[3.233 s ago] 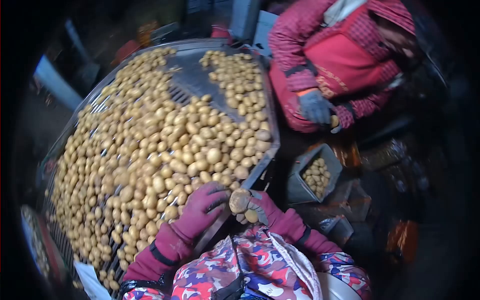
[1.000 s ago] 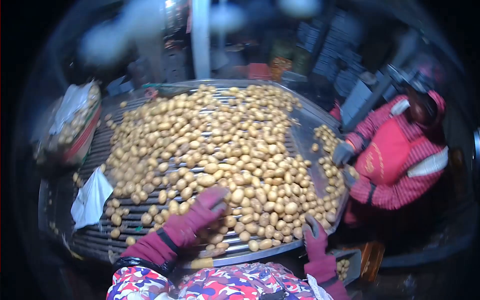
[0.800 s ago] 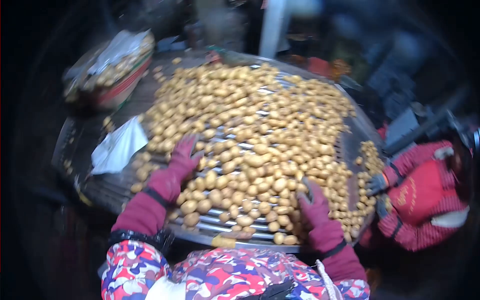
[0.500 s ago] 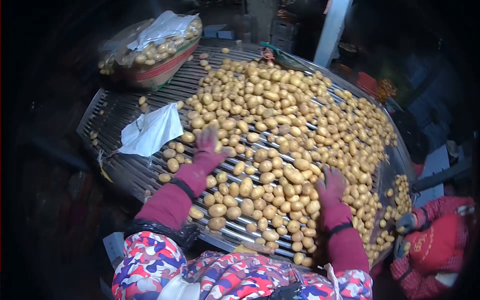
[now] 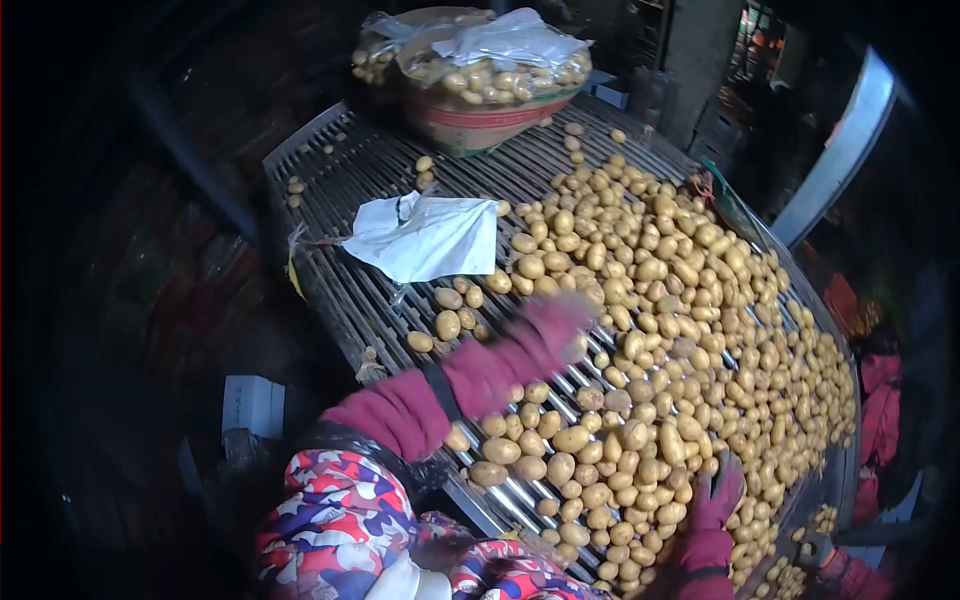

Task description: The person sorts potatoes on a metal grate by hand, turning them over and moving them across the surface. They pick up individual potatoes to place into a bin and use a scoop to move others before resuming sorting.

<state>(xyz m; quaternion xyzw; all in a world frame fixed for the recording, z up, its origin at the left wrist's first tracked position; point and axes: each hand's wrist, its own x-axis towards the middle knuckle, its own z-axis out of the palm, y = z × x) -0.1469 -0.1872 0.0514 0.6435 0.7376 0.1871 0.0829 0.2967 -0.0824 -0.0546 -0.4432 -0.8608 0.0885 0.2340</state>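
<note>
A wide spread of potatoes [image 5: 655, 260] covers the slatted metal rack [image 5: 345, 190], thickest on its middle and right. My left hand [image 5: 560, 320], in a dark pink glove, is among the potatoes near the middle. Motion smears its fingers, and whether it grips anything does not show. Lower down, my right hand [image 5: 718, 492] wears a matching glove and touches potatoes near the front right edge. Its fingers are stretched out and apart. A crumpled white cloth [image 5: 430, 238] lies on the slats to the left of my left hand.
At the back stands a large basket [image 5: 490, 118] heaped with potatoes under plastic and a white sheet. A pale post [image 5: 835, 150] rises beyond the right edge. A co-worker's gloved hand [image 5: 815, 550] is at the lower right. A white box [image 5: 252, 405] sits at left.
The view has turned left, so the rack and basket appear farther right. My left hand has shifted right across the potatoes and is now blurred. My right hand remains on the potatoes.
</note>
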